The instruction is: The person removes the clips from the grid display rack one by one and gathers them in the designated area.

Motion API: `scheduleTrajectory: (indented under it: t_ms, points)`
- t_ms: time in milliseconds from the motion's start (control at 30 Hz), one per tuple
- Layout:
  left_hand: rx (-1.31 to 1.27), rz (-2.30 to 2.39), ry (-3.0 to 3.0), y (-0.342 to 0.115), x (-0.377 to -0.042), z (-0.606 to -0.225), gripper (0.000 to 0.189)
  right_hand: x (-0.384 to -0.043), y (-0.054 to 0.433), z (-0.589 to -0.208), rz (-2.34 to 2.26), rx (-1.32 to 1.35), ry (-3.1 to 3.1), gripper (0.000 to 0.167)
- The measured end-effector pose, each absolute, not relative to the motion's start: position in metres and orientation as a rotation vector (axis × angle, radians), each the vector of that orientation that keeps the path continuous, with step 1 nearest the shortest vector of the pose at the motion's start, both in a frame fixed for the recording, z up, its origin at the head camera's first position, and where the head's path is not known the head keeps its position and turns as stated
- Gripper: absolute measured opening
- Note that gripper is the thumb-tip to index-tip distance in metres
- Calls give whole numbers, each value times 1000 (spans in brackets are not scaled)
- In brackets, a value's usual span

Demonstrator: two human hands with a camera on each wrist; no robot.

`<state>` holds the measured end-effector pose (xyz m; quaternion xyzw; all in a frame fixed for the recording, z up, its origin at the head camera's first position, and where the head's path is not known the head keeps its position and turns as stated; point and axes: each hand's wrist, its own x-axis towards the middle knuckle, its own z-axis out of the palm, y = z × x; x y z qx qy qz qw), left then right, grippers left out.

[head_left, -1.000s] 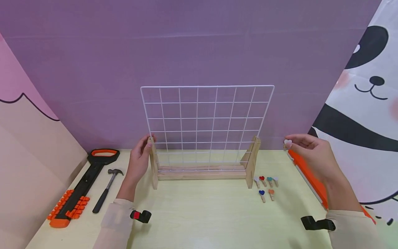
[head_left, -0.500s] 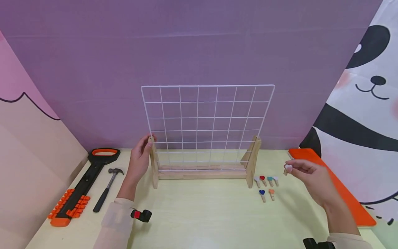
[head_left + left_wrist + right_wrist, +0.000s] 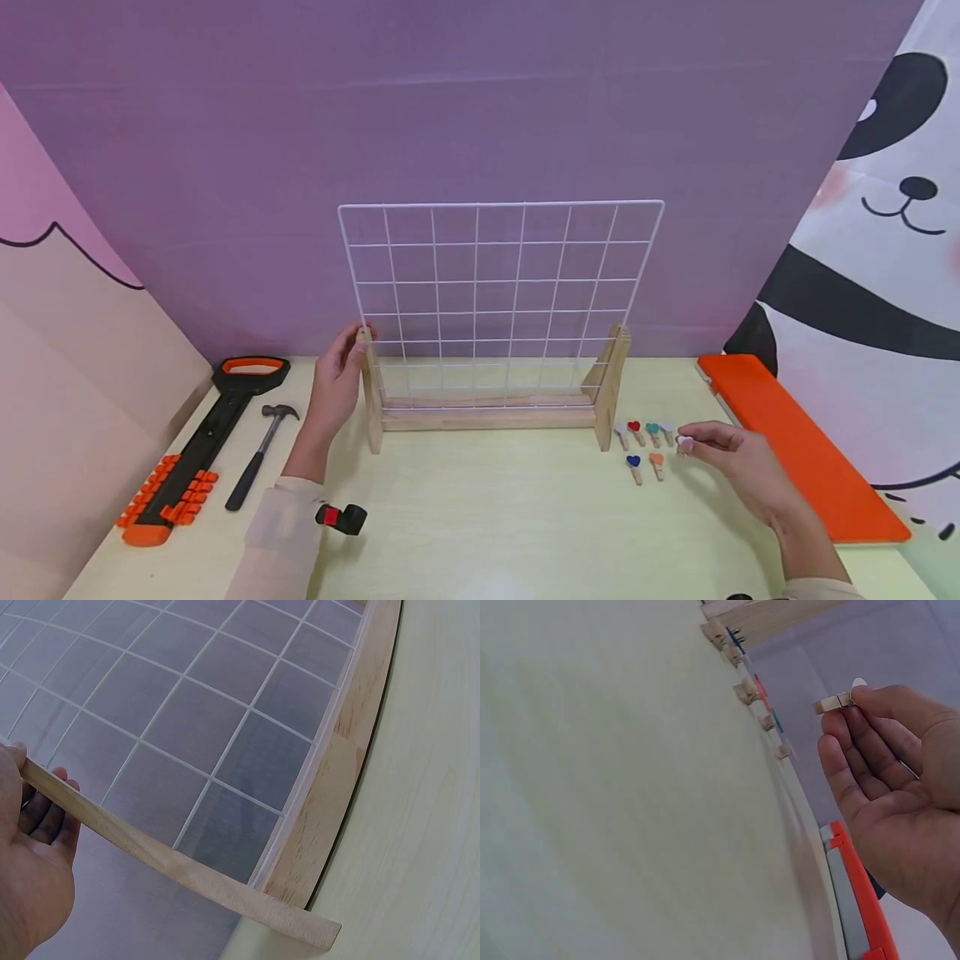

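Note:
A white wire grid panel (image 3: pixel 501 202) stands upright in a wooden stand (image 3: pixel 487 422) at the middle of the table. My left hand (image 3: pixel 334 393) grips the top of the stand's left upright (image 3: pixel 180 866), thumb in front and fingers behind. Between thumb and fingertips my right hand (image 3: pixel 742 468) pinches a small wooden clothespin (image 3: pixel 832 703) with a white heart. It is held low, just right of several similar heart clothespins lying in two rows, among them a red one (image 3: pixel 635 427), a teal one (image 3: pixel 652 429), a blue one (image 3: pixel 633 462) and an orange one (image 3: pixel 657 461).
On the left lie a claw hammer (image 3: pixel 255 467) and a black tool with an orange-rimmed handle (image 3: pixel 217 425), orange pieces along its sides. A flat orange case (image 3: pixel 810 454) lies beyond my right hand. A purple backdrop (image 3: pixel 487 100) rises behind.
My right hand has come down and slightly left with the white-heart clothespin, from above the orange case to beside the other clothespins. The left hand stays on the upright.

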<state>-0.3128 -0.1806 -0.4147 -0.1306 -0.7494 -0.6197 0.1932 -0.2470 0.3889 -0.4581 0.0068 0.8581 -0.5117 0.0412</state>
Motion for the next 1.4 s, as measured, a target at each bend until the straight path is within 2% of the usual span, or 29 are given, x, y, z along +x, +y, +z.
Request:
scheduleTrajectory:
  t_ms: [367,667,933,1400]
  points:
    - [-361,-1737,-2097,-181,-311,-413,43,-249,390,-473,-1243,49,2735,48]
    - [-365,-1743,-2083,-181,-310,-414,43,-248,388,-481,-1224,-11,2821,41]
    - [-350,-1763,-2081,-181,-310,-411,43,-249,388,-483,-1250,-37,2818,45]
    - [-376,-1776,-2074,-180,-311,-413,44,-248,388,-484,-1266,-121,2813,42]
